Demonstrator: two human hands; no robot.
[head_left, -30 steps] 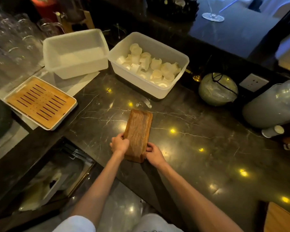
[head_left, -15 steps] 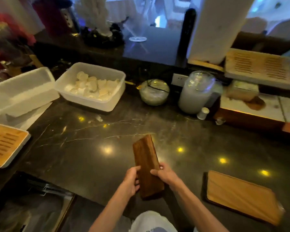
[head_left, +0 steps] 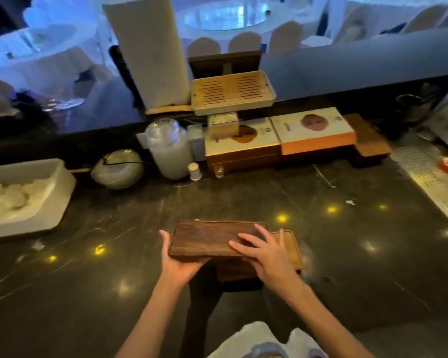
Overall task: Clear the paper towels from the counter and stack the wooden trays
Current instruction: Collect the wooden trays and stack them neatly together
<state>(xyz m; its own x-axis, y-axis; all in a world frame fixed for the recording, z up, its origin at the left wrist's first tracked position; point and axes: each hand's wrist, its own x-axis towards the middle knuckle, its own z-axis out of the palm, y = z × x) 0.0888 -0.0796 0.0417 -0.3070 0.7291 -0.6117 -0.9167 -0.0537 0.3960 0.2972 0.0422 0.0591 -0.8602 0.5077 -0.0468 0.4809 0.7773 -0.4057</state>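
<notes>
Left hand (head_left: 177, 266) grips the left edge of the dark rectangular wooden tray (head_left: 207, 239) — right hand (head_left: 268, 253) flat atop; paler wooden tray (head_left: 291, 254) beneath, dark marble counter (head_left: 360, 267) wide around.

Dark brown grained tray (head_left: 207, 237), lighter tan tray (head_left: 291, 250), black counter (head_left: 360, 254) with pale veins.

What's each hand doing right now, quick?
Left hand: grips the left end of the dark wooden tray.
Right hand: open, fingers spread flat on the tray's right end.
</notes>
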